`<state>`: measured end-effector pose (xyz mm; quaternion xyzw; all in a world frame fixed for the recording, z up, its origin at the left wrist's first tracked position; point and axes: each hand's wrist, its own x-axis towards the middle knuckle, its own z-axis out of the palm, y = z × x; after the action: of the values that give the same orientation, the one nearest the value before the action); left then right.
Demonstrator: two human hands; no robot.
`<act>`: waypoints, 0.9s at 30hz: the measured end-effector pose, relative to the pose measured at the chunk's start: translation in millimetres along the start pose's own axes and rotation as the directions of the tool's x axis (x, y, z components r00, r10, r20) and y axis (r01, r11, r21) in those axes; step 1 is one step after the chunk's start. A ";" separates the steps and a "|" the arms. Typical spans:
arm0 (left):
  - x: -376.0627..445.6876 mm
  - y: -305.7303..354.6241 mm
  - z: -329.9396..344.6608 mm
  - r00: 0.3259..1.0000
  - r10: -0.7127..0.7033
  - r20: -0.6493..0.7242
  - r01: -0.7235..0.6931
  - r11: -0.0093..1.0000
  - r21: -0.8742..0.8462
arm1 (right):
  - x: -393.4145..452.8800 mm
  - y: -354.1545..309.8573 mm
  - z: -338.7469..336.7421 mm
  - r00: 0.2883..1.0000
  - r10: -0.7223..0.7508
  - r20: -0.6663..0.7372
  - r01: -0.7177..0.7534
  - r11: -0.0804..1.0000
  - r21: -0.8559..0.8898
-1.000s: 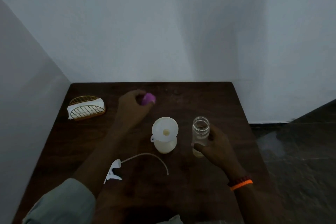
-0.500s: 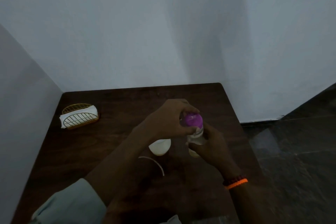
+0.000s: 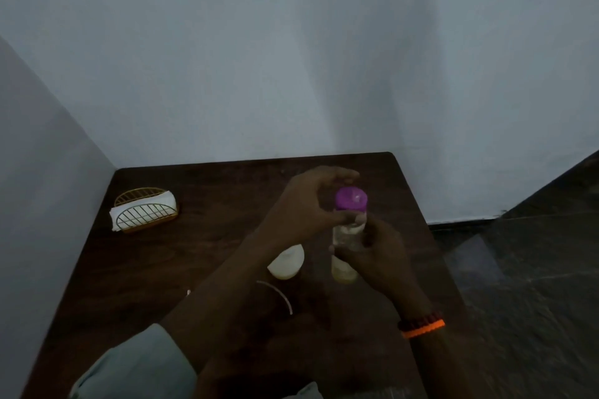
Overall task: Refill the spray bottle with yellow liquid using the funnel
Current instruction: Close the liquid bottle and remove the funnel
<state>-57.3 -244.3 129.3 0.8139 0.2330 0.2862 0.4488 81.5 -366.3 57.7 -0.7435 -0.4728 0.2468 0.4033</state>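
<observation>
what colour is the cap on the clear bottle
Purple; the cap shows best in the head view, on top of the bottle.

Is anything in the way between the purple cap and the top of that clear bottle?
Nothing visible. The left hand holds the purple cap right at the mouth of the clear bottle, which the right hand grips. Whether the cap is fully seated cannot be told. The white bottle stands apart.
</observation>
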 end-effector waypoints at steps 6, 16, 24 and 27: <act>-2.0 4.5 -9.6 1.000 -0.016 -0.005 0.016 0.999 -0.050 | -0.6 -4.2 -14.6 0.999 0.030 -0.031 -0.030 0.999 0.017; 1.2 7.7 2.2 0.998 -0.043 -0.054 0.037 0.993 -0.112 | -4.7 -17.1 -20.3 0.998 0.013 -0.057 -0.015 0.999 -0.033; -2.4 20.0 9.9 0.997 -0.072 -0.037 0.064 0.980 -0.189 | -5.9 -25.3 -27.7 0.999 0.014 -0.048 -0.017 0.998 -0.055; -0.2 21.3 14.7 0.998 -0.042 -0.046 0.034 0.987 -0.157 | -5.2 -25.1 -18.2 0.999 0.000 -0.044 -0.002 0.998 -0.064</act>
<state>-44.9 -263.6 141.3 0.7645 0.2363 0.3147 0.5106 80.2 -372.0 88.7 -0.7615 -0.4712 0.2155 0.3895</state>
